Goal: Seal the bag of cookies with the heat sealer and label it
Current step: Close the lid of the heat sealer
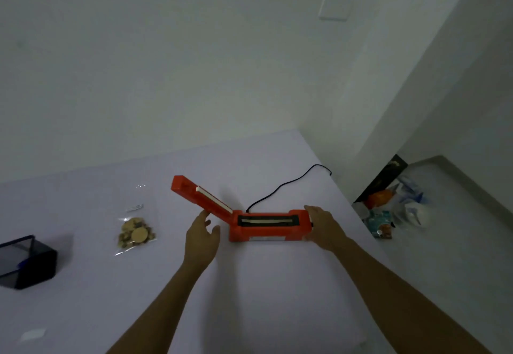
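Your bag of cookies (136, 235) lies unsealed on the bench (263, 284), well left of the heat sealer (269, 227), whose arm stands raised. Your left hand (201, 238) is relaxed beneath that arm; your right hand (323, 227) seems to grip the sealer's end. Sealing and labelling remain.

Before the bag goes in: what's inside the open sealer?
Under the raised lid, the heat sealer shows only its pale sealing strip in a dark slot. No bag there.

Bare table (263, 284) lies near the heat sealer (268, 226) — its raised lid (204, 197) blocks passage leftward toward the cookie bag (135, 235).
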Tool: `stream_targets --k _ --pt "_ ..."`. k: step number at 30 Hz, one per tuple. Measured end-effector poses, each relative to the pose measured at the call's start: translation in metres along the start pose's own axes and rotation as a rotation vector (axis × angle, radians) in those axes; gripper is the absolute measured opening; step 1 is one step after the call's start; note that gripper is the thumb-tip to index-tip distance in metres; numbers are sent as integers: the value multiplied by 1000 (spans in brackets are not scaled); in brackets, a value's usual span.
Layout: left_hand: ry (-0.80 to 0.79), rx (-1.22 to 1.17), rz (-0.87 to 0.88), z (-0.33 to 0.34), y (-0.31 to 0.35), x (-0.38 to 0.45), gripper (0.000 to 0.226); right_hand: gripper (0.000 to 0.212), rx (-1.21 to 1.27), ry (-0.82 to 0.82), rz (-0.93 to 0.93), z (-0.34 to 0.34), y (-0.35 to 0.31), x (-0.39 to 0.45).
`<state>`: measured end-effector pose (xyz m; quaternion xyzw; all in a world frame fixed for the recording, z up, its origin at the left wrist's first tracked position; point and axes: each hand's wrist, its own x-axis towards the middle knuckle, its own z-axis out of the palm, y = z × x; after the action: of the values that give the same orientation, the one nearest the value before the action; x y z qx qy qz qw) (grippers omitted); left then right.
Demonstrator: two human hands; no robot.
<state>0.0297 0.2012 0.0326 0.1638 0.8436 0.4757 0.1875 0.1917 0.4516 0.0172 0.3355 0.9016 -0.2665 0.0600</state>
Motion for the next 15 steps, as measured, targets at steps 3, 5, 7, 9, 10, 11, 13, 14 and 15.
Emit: stream_targets --k 3,5,7,9,10,11,13,14,15 --pt "40 -41 -26 13 1 1 49 60 57 22 -31 2 14 10" --pt "78 -61 -40 19 1 0 46 62 85 30 -53 6 25 16" --pt "101 -95 -57 25 3 0 46 67 112 8 -67 10 35 22" --pt "124 -119 -67 31 6 3 47 73 120 -4 -88 13 41 33" --pt "143 -124 -67 32 8 6 48 74 129 -4 -103 14 41 41" --pt "164 -132 -66 33 10 10 49 75 135 -4 -112 14 39 49" --pt "198 -152 -63 33 11 20 50 79 144 -2 -136 11 28 65" --pt "210 -158 -56 34 11 25 50 79 150 -3 -148 11 22 74" --pt "220 -154 -41 34 12 31 48 80 152 -9 -158 10 15 82"
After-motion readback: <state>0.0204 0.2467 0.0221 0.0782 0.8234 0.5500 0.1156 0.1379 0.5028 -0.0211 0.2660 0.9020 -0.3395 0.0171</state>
